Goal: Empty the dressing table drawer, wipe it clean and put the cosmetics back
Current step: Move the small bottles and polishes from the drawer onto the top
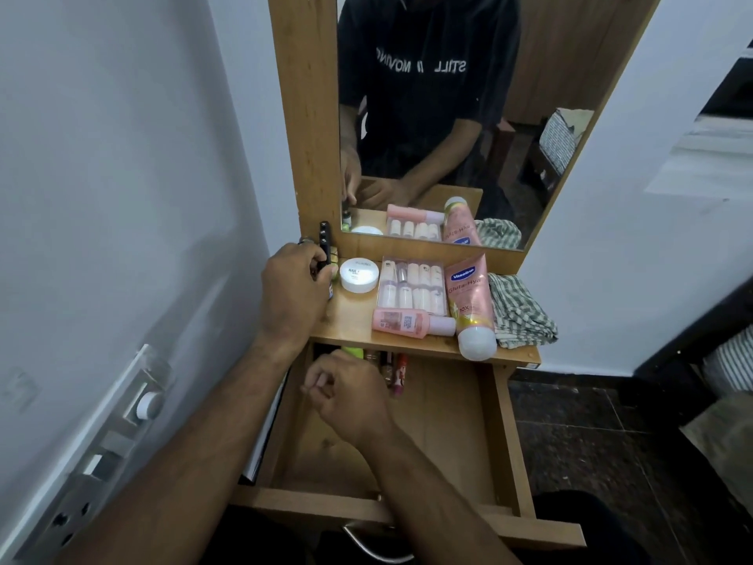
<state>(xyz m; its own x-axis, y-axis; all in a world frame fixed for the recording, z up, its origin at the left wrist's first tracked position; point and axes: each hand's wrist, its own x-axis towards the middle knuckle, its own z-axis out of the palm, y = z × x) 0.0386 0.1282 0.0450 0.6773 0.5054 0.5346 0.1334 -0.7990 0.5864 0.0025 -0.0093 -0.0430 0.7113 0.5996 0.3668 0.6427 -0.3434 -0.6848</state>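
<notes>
Wooden drawer (501, 422) is standing pulled open at six o'clock, a few lipsticks (393, 371) lying at its back; the right hand (346, 395) is hovering there, fingers curled on nothing visible, while the left hand (291, 295) is gripping a black tube (324, 242) at nine o'clock on the shelf (350, 320), beside a white jar (359, 274)

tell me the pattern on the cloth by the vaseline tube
Green and white checks on the cloth, seen in the head view.

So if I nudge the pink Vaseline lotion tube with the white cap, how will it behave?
The pink Vaseline lotion tube lies flat, its white cap overhanging the wooden shelf edge, so a forward push could probably tip it off. Its round cap suggests it may roll sideways. The soft-looking body likely squashes.
</notes>
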